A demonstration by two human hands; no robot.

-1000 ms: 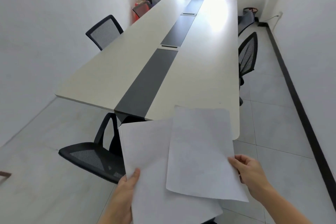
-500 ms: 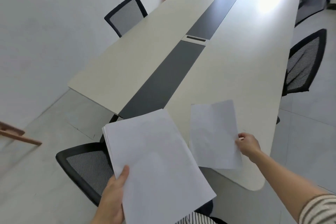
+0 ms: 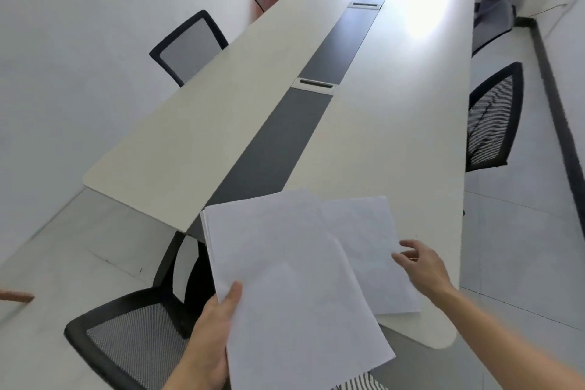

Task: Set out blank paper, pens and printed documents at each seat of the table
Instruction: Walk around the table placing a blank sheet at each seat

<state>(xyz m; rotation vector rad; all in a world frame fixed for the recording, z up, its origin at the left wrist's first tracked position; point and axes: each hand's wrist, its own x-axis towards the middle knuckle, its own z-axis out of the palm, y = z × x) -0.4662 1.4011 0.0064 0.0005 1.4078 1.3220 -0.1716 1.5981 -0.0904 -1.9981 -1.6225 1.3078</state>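
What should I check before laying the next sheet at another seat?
1. Left hand grips the white paper stack: ok.
2. Single white paper sheet lies flat on the long beige table: ok.
3. Sheet's whole outline on the tabletop: cannot tell, the stack hides its left part.
4. Right hand clear of the sheet: cannot tell, fingertips sit at its edge.
5. Pen and printed document at this seat: not ok, none visible.

Blank sheet (image 3: pixel 373 256) lies flat at the table (image 3: pixel 395 136) corner, partly behind the stack (image 3: pixel 291 288).
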